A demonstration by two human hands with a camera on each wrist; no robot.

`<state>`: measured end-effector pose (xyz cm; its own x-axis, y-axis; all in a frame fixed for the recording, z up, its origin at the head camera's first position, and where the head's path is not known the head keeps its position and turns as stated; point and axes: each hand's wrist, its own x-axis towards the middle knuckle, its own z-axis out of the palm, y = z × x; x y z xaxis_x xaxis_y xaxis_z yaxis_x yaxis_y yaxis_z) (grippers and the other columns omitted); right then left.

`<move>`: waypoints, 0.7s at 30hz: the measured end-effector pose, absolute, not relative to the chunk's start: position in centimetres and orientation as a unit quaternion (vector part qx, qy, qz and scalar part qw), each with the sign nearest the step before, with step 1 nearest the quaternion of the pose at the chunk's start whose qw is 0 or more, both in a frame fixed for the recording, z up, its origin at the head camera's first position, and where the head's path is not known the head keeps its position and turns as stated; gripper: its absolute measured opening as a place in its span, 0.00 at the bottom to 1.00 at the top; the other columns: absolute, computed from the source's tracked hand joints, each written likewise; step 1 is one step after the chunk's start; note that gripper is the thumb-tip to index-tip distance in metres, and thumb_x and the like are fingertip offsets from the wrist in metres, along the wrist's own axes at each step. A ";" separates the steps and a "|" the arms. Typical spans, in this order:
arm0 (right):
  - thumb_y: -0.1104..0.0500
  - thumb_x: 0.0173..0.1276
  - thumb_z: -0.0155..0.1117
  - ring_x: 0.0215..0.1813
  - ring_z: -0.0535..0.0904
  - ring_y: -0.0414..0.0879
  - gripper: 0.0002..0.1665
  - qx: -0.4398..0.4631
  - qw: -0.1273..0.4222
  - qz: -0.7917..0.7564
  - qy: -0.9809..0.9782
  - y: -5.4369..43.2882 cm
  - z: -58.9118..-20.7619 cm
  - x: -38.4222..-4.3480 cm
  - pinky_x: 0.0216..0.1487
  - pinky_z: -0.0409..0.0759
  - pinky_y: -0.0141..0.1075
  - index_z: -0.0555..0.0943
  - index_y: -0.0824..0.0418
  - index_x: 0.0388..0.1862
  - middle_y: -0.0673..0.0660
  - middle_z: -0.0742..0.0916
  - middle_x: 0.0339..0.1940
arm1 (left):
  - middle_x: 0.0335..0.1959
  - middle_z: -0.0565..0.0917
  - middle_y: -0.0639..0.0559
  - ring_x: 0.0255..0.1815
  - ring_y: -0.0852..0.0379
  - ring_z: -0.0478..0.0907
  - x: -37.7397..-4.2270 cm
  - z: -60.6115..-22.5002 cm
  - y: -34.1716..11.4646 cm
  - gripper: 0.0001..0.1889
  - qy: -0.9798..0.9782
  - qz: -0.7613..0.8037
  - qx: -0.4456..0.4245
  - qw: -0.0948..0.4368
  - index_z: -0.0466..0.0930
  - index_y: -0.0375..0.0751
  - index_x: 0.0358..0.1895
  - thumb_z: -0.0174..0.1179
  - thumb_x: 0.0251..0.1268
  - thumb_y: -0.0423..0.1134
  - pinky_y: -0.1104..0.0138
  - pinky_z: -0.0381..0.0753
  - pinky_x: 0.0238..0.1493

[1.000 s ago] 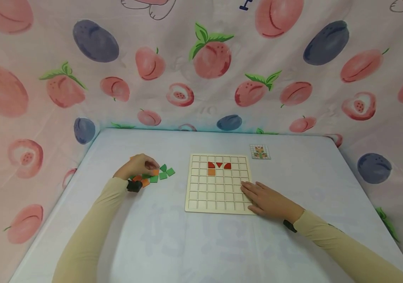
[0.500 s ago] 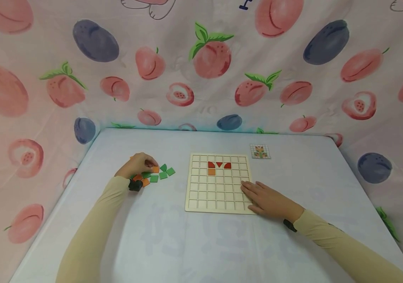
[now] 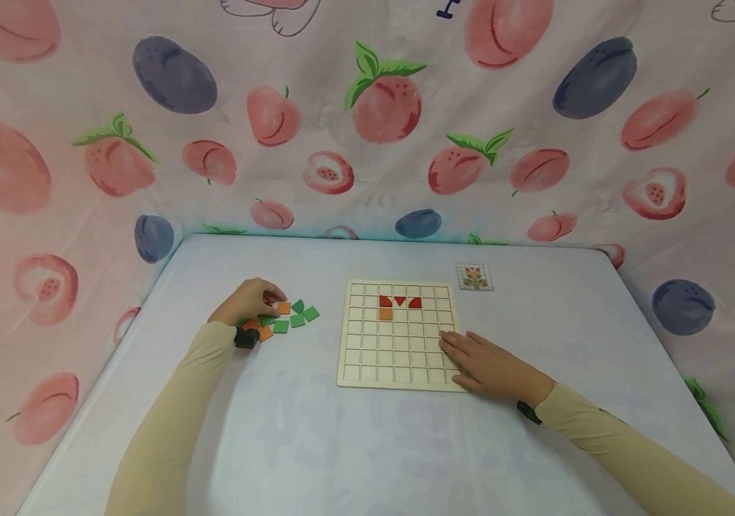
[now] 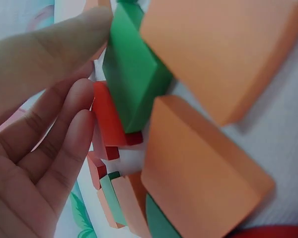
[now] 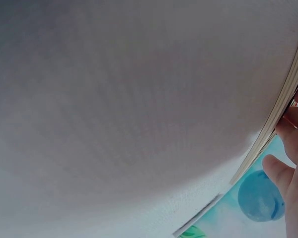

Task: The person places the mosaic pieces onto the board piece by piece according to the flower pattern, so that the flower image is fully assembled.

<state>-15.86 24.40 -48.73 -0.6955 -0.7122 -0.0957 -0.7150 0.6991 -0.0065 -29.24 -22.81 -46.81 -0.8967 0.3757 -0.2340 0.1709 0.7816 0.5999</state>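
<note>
At the left of the table, my left hand (image 3: 246, 302) pinches an orange square tile (image 3: 284, 308) between thumb and fingertips. Around it lie loose green tiles (image 3: 297, 320) and orange tiles (image 3: 265, 332), some hidden under the hand. In the left wrist view, the thumb covers much of the pinched tile, and red pieces (image 4: 108, 115) lie beyond a green tile (image 4: 129, 67). My right hand (image 3: 495, 367) rests flat on the right edge of the wooden grid board (image 3: 362, 358). Three red pieces (image 3: 415, 303) and one orange square (image 3: 386, 314) sit in the board's upper cells.
A small pattern card (image 3: 474, 277) with a flower design lies behind the board, to its right. A pale cloth covers the table (image 3: 380, 451). Fruit-printed fabric (image 3: 380, 172) rises at the back and sides.
The orange square by my left fingertips has shifted slightly away from me, and the left hand has moved a little with it. My right hand and the board stay still.
</note>
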 end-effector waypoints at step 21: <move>0.43 0.72 0.49 0.75 0.57 0.52 0.39 -0.381 0.056 0.015 0.923 24.2 -48.4 -15.7 0.72 0.59 0.49 0.57 0.64 0.73 0.59 0.62 0.75 | 0.40 0.83 0.44 0.40 0.53 0.76 -29.2 -46.4 -22.7 0.12 0.927 0.295 0.156 0.169 0.83 0.38 0.46 0.64 0.58 0.33 0.64 0.76 0.41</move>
